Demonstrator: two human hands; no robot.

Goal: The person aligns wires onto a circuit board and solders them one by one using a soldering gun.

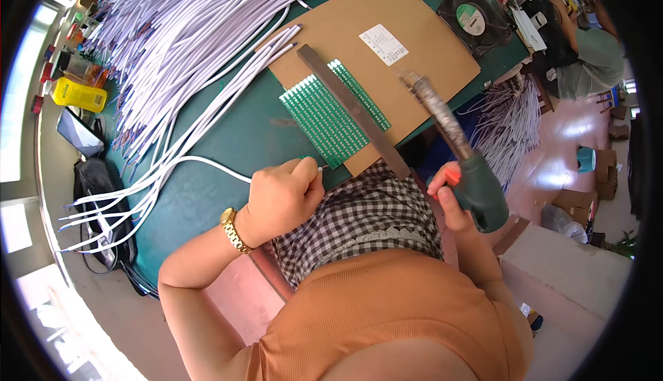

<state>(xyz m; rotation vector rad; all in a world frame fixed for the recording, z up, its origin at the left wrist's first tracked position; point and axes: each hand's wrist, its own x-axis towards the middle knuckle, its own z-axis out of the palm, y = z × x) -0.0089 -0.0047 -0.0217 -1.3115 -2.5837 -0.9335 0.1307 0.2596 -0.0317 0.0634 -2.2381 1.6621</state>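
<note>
My left hand (282,196) is closed on the end of a white cable (217,165), beside the near corner of a green circuit board panel (321,122). The short tip of the cable shows past my fingers, next to the board's edge. A dark brown bar (356,113) lies across the panel, with a narrow strip of board showing on its other side. My right hand (456,198) grips a soldering gun (480,191) with a green handle and red trigger. Its scorched metal barrel points up and left, held over the cardboard sheet's right edge, apart from the board.
A cardboard sheet (431,29) with a white label lies under the panel on the green table (238,125). A large heap of white cables (186,29) covers the far left. A yellow bottle (78,95) stands at left, a black spool (475,18) at far right. Another person (587,56) sits beyond.
</note>
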